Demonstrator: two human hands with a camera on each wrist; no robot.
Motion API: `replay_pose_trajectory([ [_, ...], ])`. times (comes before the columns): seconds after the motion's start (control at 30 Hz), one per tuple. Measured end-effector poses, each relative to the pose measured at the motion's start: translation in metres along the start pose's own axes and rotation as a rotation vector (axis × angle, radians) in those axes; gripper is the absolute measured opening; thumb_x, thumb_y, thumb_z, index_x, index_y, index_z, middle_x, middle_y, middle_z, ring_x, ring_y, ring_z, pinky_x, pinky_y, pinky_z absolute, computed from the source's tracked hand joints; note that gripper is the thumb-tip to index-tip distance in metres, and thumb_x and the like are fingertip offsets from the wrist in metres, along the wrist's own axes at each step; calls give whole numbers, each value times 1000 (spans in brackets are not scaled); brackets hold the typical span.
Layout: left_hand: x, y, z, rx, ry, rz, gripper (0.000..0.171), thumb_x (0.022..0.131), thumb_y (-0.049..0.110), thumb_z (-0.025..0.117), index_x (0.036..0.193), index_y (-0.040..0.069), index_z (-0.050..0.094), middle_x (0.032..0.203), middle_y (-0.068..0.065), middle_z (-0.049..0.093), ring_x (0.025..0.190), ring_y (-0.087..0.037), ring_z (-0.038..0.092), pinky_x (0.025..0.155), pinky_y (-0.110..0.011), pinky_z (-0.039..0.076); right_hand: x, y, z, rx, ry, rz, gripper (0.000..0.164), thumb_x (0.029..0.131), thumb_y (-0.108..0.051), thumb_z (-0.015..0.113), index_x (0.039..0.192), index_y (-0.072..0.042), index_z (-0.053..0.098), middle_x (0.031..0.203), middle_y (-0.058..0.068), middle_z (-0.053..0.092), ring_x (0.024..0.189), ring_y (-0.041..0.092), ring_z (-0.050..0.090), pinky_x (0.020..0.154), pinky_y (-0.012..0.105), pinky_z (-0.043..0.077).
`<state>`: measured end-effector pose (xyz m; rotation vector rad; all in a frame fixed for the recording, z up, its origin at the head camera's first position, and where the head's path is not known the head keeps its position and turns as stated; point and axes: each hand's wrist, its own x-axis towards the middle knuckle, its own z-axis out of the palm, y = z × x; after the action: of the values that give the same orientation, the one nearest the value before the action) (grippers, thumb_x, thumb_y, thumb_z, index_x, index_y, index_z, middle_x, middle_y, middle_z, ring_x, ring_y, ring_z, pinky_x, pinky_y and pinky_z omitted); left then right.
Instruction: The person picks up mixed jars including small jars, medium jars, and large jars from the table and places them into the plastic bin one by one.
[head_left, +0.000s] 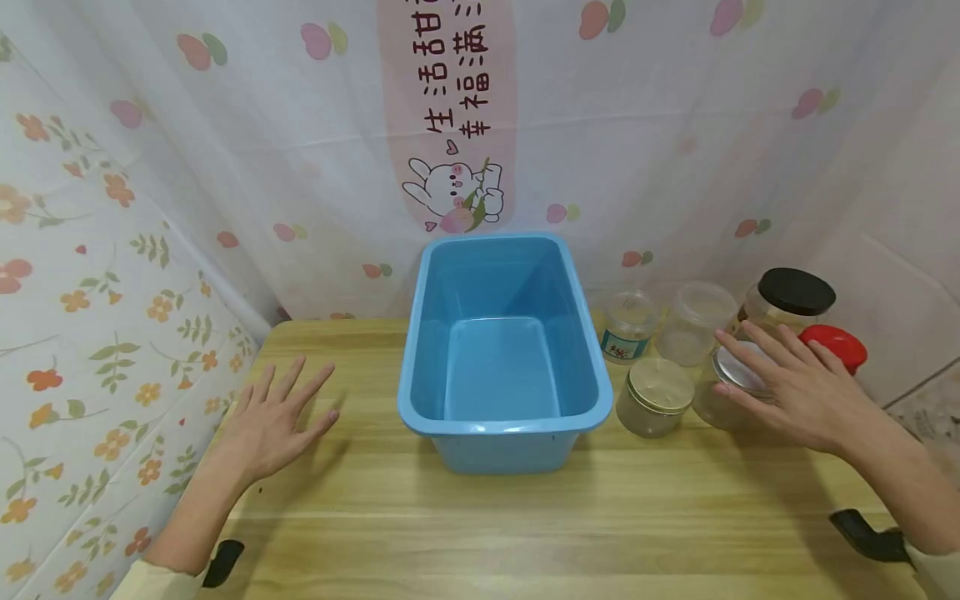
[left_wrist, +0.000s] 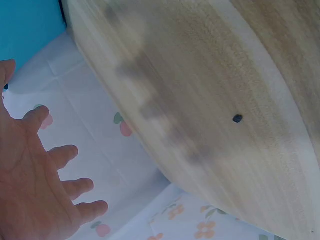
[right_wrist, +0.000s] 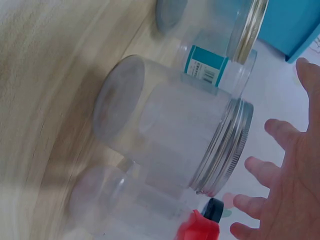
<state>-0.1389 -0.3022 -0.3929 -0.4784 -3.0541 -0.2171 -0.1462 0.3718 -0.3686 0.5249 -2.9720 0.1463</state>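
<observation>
My left hand (head_left: 266,425) hovers over the left part of the wooden table with its fingers spread, holding nothing. On the right, my right hand (head_left: 806,387) hangs with spread fingers close over a clear jar with a silver lid (right_wrist: 175,122). Its fingers overlap that lid in the head view, while the right wrist view shows a gap between them. Near it are a jar with a red lid (head_left: 836,346), partly hidden by the hand, and a jar with a black lid (head_left: 797,292). A jar with a gold lid (head_left: 656,396) stands left of the silver-lidded one.
A blue plastic basin (head_left: 504,450) with nothing in it stands mid-table. Behind the gold-lidded jar are a clear jar with a teal label (head_left: 626,329) and a frosted clear jar (head_left: 693,325). Printed curtains (head_left: 300,167) hang at the back and left of the table (head_left: 480,533).
</observation>
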Motion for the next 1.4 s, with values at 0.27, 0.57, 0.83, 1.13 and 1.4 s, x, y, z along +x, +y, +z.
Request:
replay_pose_trajectory([
  [0.27, 0, -2, -1, -24, -4, -1, 73, 102, 57, 48, 163, 23, 25, 162, -27, 18, 140, -62, 14, 104, -75, 17, 5, -1, -2, -9, 30, -31, 80, 96, -50, 65, 162, -25, 27, 162, 20, 26, 147, 49, 15, 112, 68, -1],
  [0.57, 12, 2, -8, -682, -5, 101, 62, 110, 26, 46, 163, 15, 18, 163, -23, 20, 145, -50, 19, 107, -70, 22, 11, -8, -11, 300, 164, -54, 73, 93, -22, 75, 156, -13, 40, 150, 23, 43, 131, 45, 43, 96, 63, 42],
  [0.83, 23, 23, -22, -1142, 57, 184, 54, 111, 15, 35, 162, 18, 21, 158, -24, 31, 142, -34, 36, 106, -26, 38, 18, -26, -15, 657, 334, -47, 54, 94, 4, 68, 144, -5, 52, 134, -4, 58, 117, -4, 54, 91, 7, 39],
  [1.13, 34, 50, -27, -1176, 33, 222, 59, 108, 14, 43, 162, 22, 21, 163, -18, 25, 147, -41, 25, 108, -29, 36, 20, -47, -6, 804, 294, -91, 53, 94, 9, 64, 144, -1, 50, 138, -4, 56, 124, 6, 54, 94, 12, 41],
  [1.4, 40, 65, -18, -1137, 8, 257, 64, 104, 9, 51, 162, 19, 25, 164, -10, 26, 147, -39, 24, 109, -63, 27, 19, -58, 10, 797, 287, -67, 59, 91, 3, 72, 145, -5, 51, 142, 8, 53, 130, 6, 48, 101, 13, 36],
])
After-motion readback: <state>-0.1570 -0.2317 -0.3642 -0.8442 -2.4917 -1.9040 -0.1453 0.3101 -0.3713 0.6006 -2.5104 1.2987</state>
